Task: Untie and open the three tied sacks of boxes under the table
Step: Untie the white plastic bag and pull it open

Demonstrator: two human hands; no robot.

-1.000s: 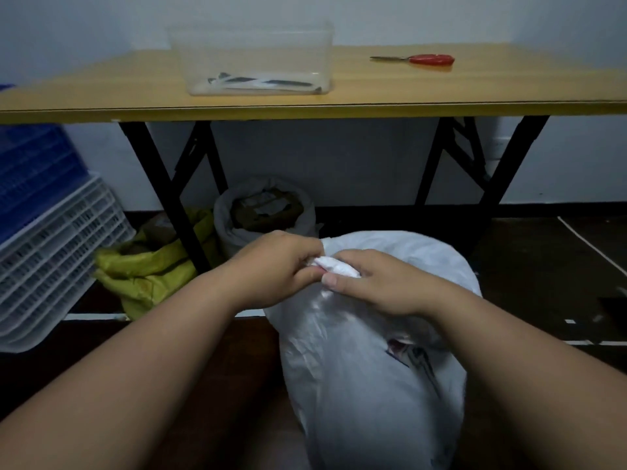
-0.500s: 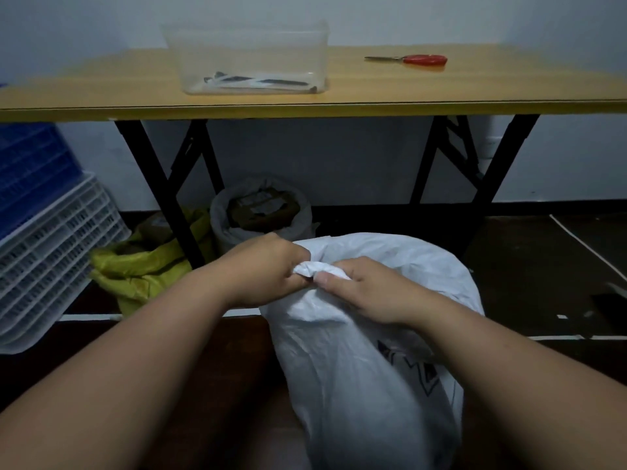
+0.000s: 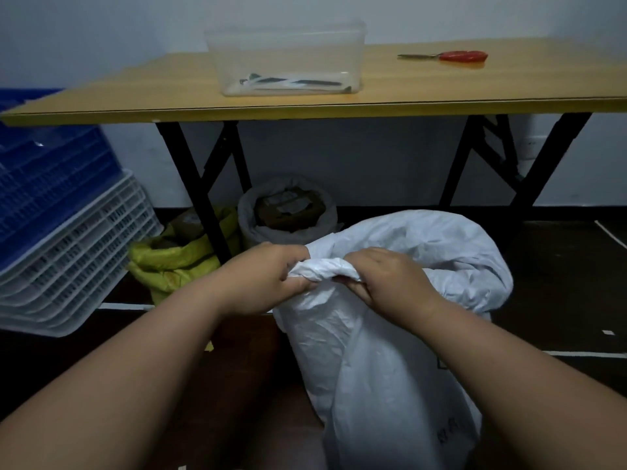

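The only view comes from the camera on my head, looking forward and down from a low stance on the floor. My left hand point(image 3: 268, 279) and right hand point(image 3: 383, 283) sit close at the centre, forearms running in from the bottom corners. Just past them lies the space under the table point(image 3: 305, 103), whose top I see at a shallow angle, the wall behind.

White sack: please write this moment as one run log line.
white sack: neck twisted shut | left hand: grips neck | right hand: grips neck | yellow sack, grey sack: open | scissors: on table
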